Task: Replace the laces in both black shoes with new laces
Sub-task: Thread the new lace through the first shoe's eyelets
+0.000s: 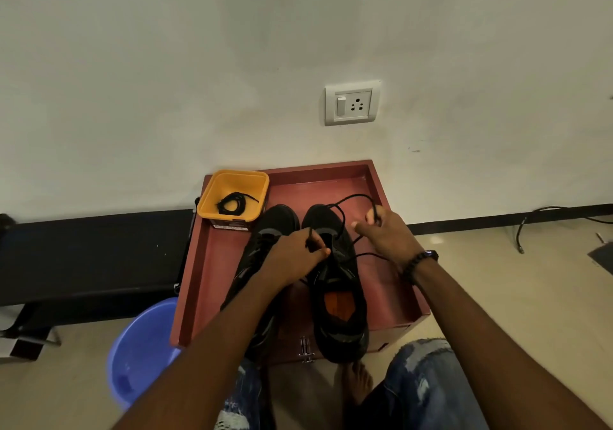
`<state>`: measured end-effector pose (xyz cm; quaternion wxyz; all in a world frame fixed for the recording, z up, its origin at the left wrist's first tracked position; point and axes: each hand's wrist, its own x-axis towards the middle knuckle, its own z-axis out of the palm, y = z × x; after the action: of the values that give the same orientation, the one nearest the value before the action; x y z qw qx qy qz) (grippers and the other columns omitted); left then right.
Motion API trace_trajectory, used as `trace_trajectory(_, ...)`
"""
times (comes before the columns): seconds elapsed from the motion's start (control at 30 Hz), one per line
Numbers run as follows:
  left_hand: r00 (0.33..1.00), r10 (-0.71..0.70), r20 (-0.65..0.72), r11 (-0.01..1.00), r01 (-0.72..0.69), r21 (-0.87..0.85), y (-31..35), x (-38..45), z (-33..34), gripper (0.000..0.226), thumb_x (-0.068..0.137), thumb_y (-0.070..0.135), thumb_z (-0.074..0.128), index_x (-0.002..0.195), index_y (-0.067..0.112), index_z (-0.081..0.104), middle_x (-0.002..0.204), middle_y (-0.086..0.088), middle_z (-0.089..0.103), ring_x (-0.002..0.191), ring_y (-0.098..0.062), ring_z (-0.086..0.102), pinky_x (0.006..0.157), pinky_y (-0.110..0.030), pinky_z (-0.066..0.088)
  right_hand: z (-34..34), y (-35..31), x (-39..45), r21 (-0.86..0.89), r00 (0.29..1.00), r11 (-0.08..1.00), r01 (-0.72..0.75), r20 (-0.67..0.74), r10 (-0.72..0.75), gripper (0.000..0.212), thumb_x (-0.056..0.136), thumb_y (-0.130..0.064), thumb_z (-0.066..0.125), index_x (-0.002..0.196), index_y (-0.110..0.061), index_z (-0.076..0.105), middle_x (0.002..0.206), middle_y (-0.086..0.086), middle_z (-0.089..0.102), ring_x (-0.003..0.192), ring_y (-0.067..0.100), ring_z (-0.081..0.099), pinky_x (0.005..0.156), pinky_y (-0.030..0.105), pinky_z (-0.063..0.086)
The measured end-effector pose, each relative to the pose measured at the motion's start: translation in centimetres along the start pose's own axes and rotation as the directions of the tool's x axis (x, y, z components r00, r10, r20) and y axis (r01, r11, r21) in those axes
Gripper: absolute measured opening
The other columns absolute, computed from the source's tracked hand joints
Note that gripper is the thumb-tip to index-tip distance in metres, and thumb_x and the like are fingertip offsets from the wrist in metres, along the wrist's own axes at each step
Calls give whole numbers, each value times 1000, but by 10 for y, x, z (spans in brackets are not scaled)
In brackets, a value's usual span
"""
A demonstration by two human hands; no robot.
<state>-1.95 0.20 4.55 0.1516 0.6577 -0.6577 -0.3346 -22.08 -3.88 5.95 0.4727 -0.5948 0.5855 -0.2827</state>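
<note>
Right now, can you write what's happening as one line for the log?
step: lacing right shoe | left hand: pinches lace end at eyelets | right hand: holds black lace loop | spare lace: in yellow tub

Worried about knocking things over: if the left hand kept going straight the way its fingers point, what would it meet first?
Probably the right-hand shoe: the left hand already pinches the lace over its tongue, fingers pointing across it; depth is unclear.
</note>
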Motion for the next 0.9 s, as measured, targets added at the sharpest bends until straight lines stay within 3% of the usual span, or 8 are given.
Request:
trace_trajectory(0.13,999,-45,23,999,44,32,4,9,12,39,87,44,69,120,28,54,108,5,64,95,-16,63,85,-35,54,7,-4,5,101,986,994,-30,163,14,11,101,-27,54,107,-19,57,72,1,62,60,9,57,54,20,47)
trace_trajectory(0.3,997,-71,-23,997,70,-28,2,13,14,11,89,31,67,99,28,63,99,6,66,92,-13,62,83,-33,53,3,11,8,-43,980,998,40,197,-31,12,97,-19,61,100,-18,73,87,2,72,79,11,68,73,25,59)
trace_trajectory(0.4,993,-76,-90,997,73,-37,-9,5,2,3,95,24,60,95,26,62,100,4,65,93,-13,61,78,-26,47,-3,20,4,-147,981,988,49,193,-20,10,93,-14,66,98,-15,74,90,-3,74,78,2,69,72,15,56)
trace_trajectory(0.53,947,-96,-308,971,157,179,-18,-14,-26,33,94,21,64,124,21,53,130,-7,44,95,-15,55,76,-27,50,-5,33,6,-330,992,941,80,115,-44,5,87,-24,75,83,-23,75,83,-7,74,73,0,68,75,21,57)
trace_trajectory(0.6,920,-7,-391,981,82,174,-10,-25,-31,45,90,21,70,128,19,45,133,-7,35,95,-13,51,79,-28,54,3,36,9,-341,993,937,79,105,-45,8,88,-25,73,82,-21,71,80,-5,73,73,7,69,76,29,59)
trace_trajectory(0.73,953,217,-209,960,-170,222,17,-33,-9,22,94,29,62,112,24,52,111,5,48,88,-10,55,74,-25,49,18,31,11,-223,996,973,59,72,-44,1,96,-15,61,95,-16,62,84,-1,70,75,10,69,62,17,55)
trace_trajectory(0.83,996,82,-41,971,-71,229,25,-18,13,22,96,33,56,115,23,61,111,0,60,94,-20,61,83,-38,53,24,32,13,-278,993,954,111,76,-93,16,98,-12,57,109,-17,67,95,-2,70,83,7,65,66,11,47)
trace_trajectory(0.9,999,13,-53,963,2,270,27,-6,21,27,95,31,54,119,21,61,120,-4,57,102,-26,60,86,-41,51,27,30,14,-338,990,932,130,101,-101,16,97,-17,60,108,-18,72,96,-5,70,84,6,62,71,12,45)
